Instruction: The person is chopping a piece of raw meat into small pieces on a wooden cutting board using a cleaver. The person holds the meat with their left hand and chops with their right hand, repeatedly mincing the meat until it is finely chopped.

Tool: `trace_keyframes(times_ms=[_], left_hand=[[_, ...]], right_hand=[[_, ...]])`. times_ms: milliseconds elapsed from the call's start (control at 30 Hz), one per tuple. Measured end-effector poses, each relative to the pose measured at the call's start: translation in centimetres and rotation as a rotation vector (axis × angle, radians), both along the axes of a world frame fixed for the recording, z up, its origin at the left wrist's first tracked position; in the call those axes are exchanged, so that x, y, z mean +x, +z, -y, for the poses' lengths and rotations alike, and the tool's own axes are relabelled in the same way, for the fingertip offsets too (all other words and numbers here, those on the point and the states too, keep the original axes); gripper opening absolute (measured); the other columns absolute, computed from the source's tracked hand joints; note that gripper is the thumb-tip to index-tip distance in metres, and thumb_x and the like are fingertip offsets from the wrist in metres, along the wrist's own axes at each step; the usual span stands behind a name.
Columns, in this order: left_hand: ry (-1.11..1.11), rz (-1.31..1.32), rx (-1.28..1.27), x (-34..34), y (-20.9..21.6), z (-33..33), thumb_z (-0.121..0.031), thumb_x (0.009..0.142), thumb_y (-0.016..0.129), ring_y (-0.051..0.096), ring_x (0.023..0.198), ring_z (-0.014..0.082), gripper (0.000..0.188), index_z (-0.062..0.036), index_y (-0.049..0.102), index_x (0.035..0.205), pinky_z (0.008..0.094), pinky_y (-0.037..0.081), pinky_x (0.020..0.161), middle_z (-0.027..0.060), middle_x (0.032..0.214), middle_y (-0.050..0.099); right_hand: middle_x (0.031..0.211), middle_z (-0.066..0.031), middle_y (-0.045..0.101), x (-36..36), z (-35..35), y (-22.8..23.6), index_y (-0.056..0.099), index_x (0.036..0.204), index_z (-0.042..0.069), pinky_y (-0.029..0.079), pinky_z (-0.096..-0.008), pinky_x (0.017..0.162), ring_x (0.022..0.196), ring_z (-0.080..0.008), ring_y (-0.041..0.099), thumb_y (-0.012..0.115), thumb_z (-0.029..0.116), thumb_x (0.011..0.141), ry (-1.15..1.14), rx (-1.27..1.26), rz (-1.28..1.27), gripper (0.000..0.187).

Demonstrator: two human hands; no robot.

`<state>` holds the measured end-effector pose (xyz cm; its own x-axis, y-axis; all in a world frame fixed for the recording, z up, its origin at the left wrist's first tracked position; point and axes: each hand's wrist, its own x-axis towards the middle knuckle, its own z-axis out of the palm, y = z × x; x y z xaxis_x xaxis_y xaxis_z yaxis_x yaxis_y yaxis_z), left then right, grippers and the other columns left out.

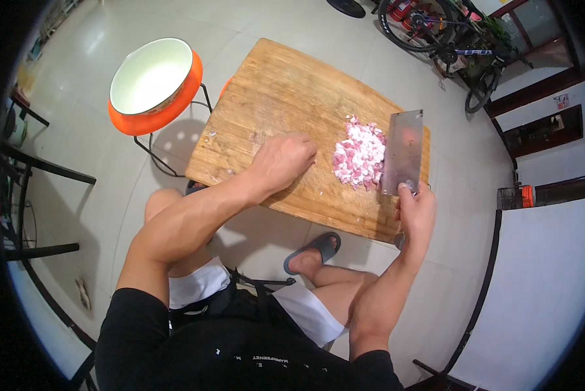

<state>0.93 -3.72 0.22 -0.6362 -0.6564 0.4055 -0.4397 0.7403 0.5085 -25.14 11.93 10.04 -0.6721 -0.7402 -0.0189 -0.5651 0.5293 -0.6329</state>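
we are holding a cleaver [403,153] in the right hand [415,212], its fingers closing firmly around the grip, with the thumb resting on the near end of the blade. the chopped meat [360,156] is lying in a loose heap on the right half of the wooden board [292,98], just left of the blade and forward of that hand. the blade's long side is running away from us, nearly parallel to the heap's own longer axis, and its left edge is bordering the meat; we cannot tell whether steel is touching every piece there or whether the blade is resting on the wood.

on the other side, our left hand [286,159] is sitting on the board with its fingers curling into a loose fist. nothing is showing in it, though the fingertips are hiding underneath. a narrow bare strip of wood is separating it from the heap, so the blade is standing closer to the meat than these knuckles are. the white bowl [152,78] is waiting well apart, beyond the board's left edge.
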Motion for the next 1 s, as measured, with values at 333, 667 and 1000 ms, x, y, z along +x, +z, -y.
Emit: trace_keyframes(times_ms=[333,667,1000], left_hand=[[-0.054,-0.009,0.02,-1.4,0.6,-0.5,-0.02,0.095,0.074,0.07,0.093,0.0365,0.016,-0.0046,0.072,0.096,0.0482,0.058,0.081,0.0134,0.093,0.069],[-0.108,-0.014,0.053,-0.9,1.7,-1.2,-0.023,0.093,0.076,0.069,0.092,0.0358,0.019,-0.0046,0.072,0.094,0.0477,0.057,0.08,0.0133,0.093,0.067],[-0.071,0.036,0.105,-0.6,2.2,-0.9,-0.021,0.092,0.079,0.069,0.093,0.0375,0.018,-0.0052,0.073,0.098,0.048,0.058,0.081,0.0135,0.096,0.069]], right_hand=[[0.09,-0.0262,0.077,1.9,1.0,-1.6,0.078,0.098,0.003,0.06,-0.0581,0.079,0.087,-0.0461,0.076,0.069,0.024,0.097,-0.004,0.226,-0.653,0.023],[0.072,-0.0221,0.074,7.6,1.7,-2.3,0.073,0.089,0.0,0.061,-0.0498,0.059,0.066,-0.0382,0.076,0.06,0.013,0.099,0.241,0.193,-0.763,0.021],[0.08,-0.0191,0.075,9.2,1.6,-1.6,0.073,0.108,0.004,0.061,-0.0491,0.065,0.072,-0.0374,0.077,0.066,0.019,0.098,0.375,0.122,-0.638,0.021]])
